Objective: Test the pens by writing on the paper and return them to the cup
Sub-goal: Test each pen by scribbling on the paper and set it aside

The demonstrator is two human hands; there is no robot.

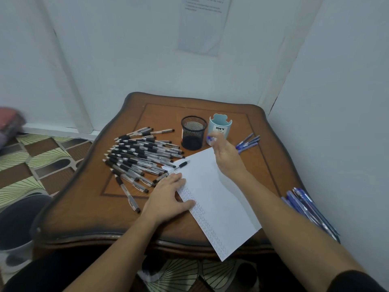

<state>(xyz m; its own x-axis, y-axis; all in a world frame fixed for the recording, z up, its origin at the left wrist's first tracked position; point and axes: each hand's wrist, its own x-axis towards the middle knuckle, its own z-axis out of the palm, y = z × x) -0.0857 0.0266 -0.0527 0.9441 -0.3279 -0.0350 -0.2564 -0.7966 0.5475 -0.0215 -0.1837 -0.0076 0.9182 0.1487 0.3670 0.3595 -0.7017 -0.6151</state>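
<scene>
Hands (pixel 168 197) (pixel 226 159) on paper (pixel 221 199), round pen (pixel 209 139)

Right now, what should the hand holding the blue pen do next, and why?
Probably lift the blue pen and drop it into the light blue cup. The right hand seems to pinch it just in front of that cup, beyond the paper, which the left hand presses flat.

dim, soft light; blurry, warped edges
</scene>
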